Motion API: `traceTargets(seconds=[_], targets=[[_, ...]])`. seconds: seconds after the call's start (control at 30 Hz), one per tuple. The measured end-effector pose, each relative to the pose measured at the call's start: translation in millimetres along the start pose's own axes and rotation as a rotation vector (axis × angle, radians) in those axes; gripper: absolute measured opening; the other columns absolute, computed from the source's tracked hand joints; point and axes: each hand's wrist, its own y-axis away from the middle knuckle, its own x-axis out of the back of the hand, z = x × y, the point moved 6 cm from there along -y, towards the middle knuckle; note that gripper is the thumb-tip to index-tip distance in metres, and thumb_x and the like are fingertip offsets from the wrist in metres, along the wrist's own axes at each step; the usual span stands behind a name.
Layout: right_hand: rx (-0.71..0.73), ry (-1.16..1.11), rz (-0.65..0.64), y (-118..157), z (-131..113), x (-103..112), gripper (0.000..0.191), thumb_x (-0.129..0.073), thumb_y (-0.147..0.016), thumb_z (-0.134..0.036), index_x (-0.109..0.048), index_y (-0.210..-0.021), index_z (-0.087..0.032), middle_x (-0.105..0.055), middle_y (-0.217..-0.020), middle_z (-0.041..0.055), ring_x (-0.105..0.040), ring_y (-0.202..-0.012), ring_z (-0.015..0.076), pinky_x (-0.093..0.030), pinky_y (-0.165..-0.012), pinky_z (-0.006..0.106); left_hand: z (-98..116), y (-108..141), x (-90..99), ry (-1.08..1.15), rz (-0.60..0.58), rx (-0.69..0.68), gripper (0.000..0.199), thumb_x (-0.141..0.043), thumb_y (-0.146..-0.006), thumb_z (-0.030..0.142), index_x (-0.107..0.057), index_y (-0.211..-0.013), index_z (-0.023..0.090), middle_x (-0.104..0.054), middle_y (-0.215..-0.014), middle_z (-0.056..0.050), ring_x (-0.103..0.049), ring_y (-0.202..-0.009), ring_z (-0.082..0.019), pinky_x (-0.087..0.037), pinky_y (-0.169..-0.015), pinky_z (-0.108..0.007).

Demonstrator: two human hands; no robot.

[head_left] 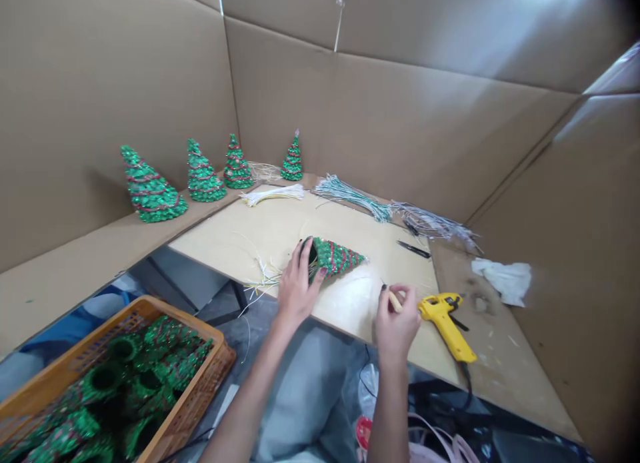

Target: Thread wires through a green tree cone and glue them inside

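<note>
Green trees banded in red [154, 195] line the brown cardboard [400, 110], one more of the same colours [339, 256] lying on the pale cream tabletop [220, 233]. White and yellow strands [275, 194] sit near a teal-and-white bundle [350, 196], a black pen [413, 249] and a bright yellow glue gun [447, 323]. An orange basket [145, 303] is filled with glittering green pieces [165, 350].

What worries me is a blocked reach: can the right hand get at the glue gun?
Probably yes: the right hand is close beside the glue gun, nothing between, though it holds a pale-handled tool.
</note>
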Motion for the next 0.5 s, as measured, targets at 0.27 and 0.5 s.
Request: traceTargets(seconds=[0.27,0.5], targets=[[0.18,0.282,-0.238,-6.2,17.4,-8.3,0.047,-0.053,-0.085,-0.033,-0.063,-0.127,-0.014,-0.065,-0.112,0.0164,-0.055,-0.106,0.031,-0.041,-0.097,0.047,-4.9,2.3,4.4,0.147,0.049,-0.044,0.061,-0.03,-0.103,0.054,-0.026,-0.156,0.024,-0.034,-0.161,-0.014,-0.027,-0.152,-0.027,-0.023,-0.123,-0.054],[-0.088,-0.475,-0.437,33.5,-40.5,6.0,0.032,-0.056,-0.092,-0.044,-0.067,-0.11,-0.02,-0.071,-0.097,0.0085,-0.066,-0.089,0.0215,-0.053,-0.084,0.038,-9.4,1.8,8.5,0.389,0.073,0.014,0.062,-0.034,-0.1,0.061,-0.037,-0.15,0.024,-0.04,-0.157,-0.015,-0.031,-0.149,-0.027,-0.019,-0.123,-0.052]])
